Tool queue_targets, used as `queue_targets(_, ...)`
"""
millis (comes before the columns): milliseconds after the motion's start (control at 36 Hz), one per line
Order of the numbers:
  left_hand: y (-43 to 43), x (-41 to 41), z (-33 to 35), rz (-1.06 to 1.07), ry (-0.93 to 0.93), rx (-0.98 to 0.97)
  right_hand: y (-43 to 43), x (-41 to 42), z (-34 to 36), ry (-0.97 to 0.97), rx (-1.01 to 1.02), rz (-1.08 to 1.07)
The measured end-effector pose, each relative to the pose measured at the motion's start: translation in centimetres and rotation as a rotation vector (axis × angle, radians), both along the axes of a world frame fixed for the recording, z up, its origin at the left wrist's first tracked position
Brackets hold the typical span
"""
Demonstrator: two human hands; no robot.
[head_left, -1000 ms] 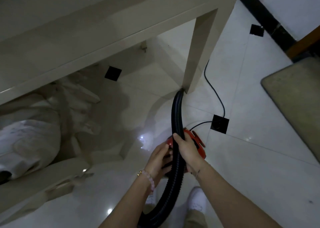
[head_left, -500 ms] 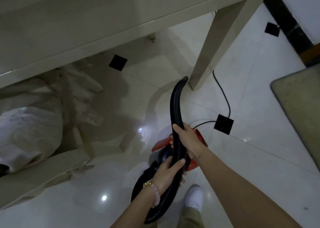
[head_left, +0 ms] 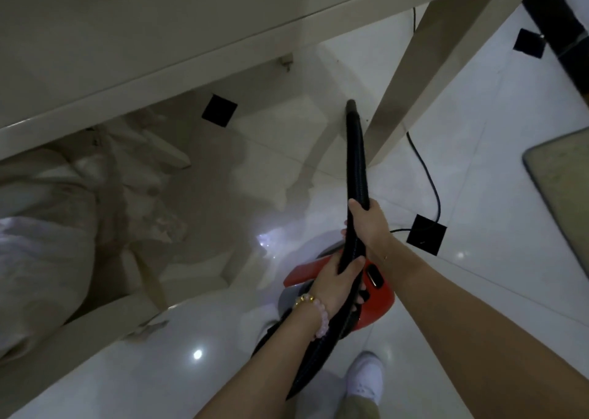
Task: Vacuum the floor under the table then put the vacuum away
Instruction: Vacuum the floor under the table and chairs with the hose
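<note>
Both hands' grip (head_left: 371,224) round hose (head_left: 357,151)

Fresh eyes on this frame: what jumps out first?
The black hose down the middle, gripped by both hands: right hand higher up, left hand lower, with its nozzle on the white floor just left of the table leg. Next, the red vacuum body behind the hands, low centre. Then the pale table filling the top, with bundled light fabric beneath it at left.
</note>
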State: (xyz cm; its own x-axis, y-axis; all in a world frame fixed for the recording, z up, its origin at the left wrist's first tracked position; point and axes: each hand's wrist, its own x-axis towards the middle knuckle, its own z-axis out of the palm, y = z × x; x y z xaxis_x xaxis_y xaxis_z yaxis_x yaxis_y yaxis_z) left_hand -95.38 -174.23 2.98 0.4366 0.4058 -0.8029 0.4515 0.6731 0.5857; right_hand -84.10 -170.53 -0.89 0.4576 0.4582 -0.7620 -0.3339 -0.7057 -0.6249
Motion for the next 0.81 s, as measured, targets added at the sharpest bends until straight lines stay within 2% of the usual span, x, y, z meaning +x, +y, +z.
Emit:
queue_targets(139, -1.4, -1.3, 0.1, -0.013, 0.072, -0.016, -2.0, -1.4, -0.3, -0.096, -0.013, -0.018)
queue_targets(278, -1.7, -2.7, 0.4, -0.015, 0.047, -0.093, -2.5, -2.9, -0.2, -0.122, -0.005, -0.064)
queue_targets(806, 1.8, -7.0, -0.1, 0.158, -0.005, -0.144, 2.8, -8.3, -0.8, -0.189, -0.149, 0.044)
